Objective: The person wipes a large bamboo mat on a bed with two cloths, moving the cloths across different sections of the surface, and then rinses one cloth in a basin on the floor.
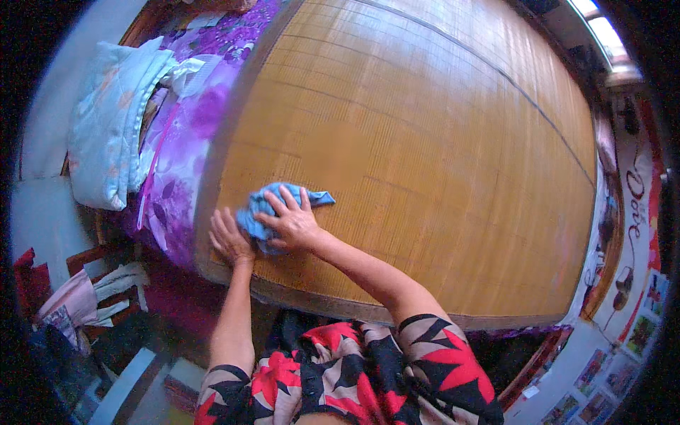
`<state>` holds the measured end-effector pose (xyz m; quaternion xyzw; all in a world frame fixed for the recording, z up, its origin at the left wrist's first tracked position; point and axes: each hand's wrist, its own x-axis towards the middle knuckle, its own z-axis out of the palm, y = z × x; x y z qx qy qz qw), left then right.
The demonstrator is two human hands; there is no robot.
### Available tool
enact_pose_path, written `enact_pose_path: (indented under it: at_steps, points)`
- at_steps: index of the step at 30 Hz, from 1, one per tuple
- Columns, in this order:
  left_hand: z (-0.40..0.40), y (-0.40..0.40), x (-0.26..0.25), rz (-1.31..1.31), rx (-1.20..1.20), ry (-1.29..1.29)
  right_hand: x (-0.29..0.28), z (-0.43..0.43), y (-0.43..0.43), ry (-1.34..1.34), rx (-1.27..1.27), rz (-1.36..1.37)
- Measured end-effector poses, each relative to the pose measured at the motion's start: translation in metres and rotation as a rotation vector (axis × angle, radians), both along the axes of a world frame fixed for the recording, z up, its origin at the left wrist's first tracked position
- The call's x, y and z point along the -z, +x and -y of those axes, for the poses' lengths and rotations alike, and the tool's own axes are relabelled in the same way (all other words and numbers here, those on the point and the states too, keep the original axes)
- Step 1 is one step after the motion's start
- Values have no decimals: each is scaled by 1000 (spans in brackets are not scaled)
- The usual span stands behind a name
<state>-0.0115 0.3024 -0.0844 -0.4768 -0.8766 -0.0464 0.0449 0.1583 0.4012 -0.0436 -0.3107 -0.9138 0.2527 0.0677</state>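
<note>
A bamboo sleeping mat (425, 175) with a dark cloth border covers the bed before me. On its near left part lies a crumpled blue cloth (257, 212). My right hand (292, 220) presses flat on this cloth with its fingers spread, and one corner of the cloth sticks out to the right beyond the fingertips. My left hand (231, 239) rests with its palm down on the mat near the left border, close to the cloth's left edge. Its fingers are slightly apart, and nothing shows in its grasp.
Left of the mat, a purple floral sheet (178, 180) bears a folded pale blue quilt (106, 127) and a pink-handled fly swatter (159, 154). Clothes hang on a wooden chair (87, 260) at lower left. A decorated wall (632, 212) stands beyond the mat's right side.
</note>
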Motion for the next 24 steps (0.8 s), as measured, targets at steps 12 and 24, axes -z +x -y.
enact_pose_path:
  at_steps: [12, 24]
  points:
    - [7, 1, -18, -98, 64, 15, 9, -54, 362, 87, 1387, 192]
    - [-2, 11, -11, -122, 99, 44, 44, -71, 135, 451, 871, -79]
